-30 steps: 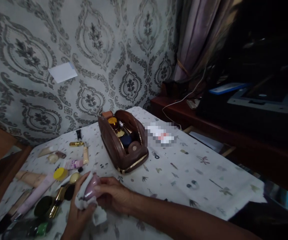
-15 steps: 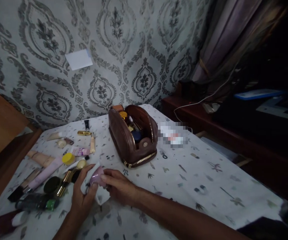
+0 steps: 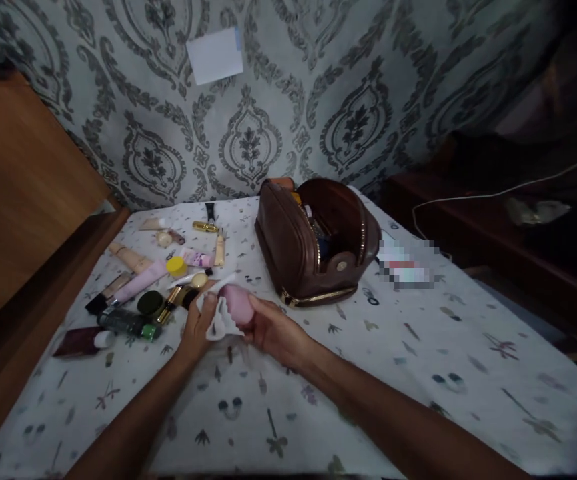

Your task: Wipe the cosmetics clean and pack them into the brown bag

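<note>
Pink container (image 3: 238, 305) touches tissue (image 3: 219, 324) between both hands (image 3: 195, 331) (image 3: 282, 333).

Smooth pink object (image 3: 238, 305), white papery wipe (image 3: 222, 320), brown leathery bag (image 3: 293, 233)

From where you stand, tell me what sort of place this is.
Likely a room in a home, judging by patterned wallpaper, a printed cloth and the tubes lying on it.
</note>
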`<state>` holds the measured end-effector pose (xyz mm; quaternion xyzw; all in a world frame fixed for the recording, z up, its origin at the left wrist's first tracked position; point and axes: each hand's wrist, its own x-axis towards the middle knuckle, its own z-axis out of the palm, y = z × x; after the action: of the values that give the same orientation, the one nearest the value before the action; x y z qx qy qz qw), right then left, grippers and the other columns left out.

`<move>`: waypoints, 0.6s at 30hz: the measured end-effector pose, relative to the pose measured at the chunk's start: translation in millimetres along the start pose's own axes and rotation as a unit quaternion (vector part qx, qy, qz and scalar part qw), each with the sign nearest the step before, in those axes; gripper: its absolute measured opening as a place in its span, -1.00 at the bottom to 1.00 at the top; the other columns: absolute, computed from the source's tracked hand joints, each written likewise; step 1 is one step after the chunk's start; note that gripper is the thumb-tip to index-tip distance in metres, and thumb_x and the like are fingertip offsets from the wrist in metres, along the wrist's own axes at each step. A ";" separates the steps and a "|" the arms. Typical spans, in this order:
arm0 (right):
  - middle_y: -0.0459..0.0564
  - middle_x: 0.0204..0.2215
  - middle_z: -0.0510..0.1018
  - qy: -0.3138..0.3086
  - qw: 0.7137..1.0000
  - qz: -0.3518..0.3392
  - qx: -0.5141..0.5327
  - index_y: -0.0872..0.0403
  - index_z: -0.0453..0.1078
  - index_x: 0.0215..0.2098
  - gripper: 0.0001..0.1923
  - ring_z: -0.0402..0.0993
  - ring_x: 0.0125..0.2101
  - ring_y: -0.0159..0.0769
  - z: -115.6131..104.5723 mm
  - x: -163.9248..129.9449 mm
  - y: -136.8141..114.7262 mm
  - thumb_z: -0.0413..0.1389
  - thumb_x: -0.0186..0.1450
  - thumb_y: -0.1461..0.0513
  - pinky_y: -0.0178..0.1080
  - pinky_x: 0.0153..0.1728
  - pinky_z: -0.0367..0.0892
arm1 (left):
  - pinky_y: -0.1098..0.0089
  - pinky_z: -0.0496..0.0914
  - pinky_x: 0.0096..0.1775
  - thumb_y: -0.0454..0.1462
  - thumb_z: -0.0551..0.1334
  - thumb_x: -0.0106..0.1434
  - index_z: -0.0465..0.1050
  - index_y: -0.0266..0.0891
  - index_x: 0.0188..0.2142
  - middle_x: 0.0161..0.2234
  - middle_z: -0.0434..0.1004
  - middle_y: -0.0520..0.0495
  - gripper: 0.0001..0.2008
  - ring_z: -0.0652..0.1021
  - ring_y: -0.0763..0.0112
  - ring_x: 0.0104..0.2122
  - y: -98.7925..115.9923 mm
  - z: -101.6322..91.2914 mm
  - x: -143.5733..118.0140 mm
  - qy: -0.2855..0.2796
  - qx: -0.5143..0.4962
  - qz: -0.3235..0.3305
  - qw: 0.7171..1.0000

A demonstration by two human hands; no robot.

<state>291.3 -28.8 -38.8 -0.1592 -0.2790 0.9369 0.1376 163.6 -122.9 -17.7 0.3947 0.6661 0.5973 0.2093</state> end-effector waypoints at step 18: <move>-0.18 -0.45 0.55 0.009 0.998 -0.053 -0.024 0.07 0.43 -0.25 -0.48 0.44 -0.48 -0.45 1.0 1.5 -0.7 0.47 -0.07 0.04 -0.40 -0.47 0.29 | 0.23 0.37 -0.01 -0.09 0.33 0.23 0.24 -0.14 0.13 -0.06 0.41 -0.11 -0.46 0.46 0.21 -0.06 -9.0 -8.0 3.4 -0.076 0.223 0.318 0.918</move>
<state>289.7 -28.2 -37.9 -0.1558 -0.3087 0.9198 0.1857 153.1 -125.1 -24.0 0.6663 0.6036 0.4364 -0.0354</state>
